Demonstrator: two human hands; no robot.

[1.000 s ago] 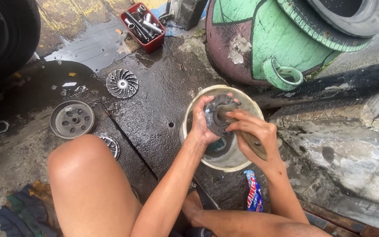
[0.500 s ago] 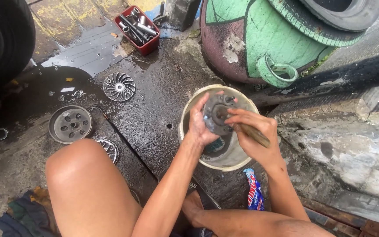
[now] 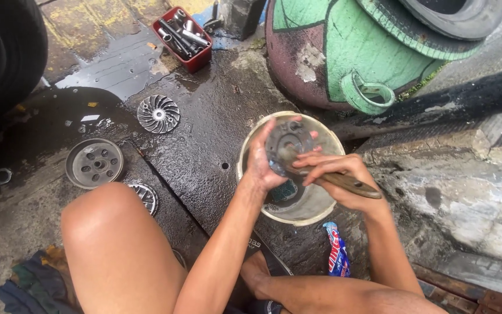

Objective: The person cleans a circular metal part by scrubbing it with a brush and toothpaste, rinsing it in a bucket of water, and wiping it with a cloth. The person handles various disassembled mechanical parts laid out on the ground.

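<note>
Two hands scrubbing a round metal part over a wash basin

One dark, round metal part [image 3: 287,142], disc-shaped with holes around a hub, is being held tilted above a pale basin [image 3: 251,145] on the wet concrete floor. The left hand [image 3: 261,166] is gripping the disc by its edge, fingers wrapped tight. The right hand [image 3: 335,174] is clamped around a wooden-handled brush [image 3: 344,183], its head pressing on the disc face. Step in hand, by my reading: cleaning the part. Next move likely calls for turning the disc to reach unbrushed areas, keeping it over the basin. Outward: a finned pulley face [image 3: 158,114], a grey drum plate [image 3: 94,163], a red tray of sockets [image 3: 182,37], a blue sachet [image 3: 337,251] just beside the basin.
</note>
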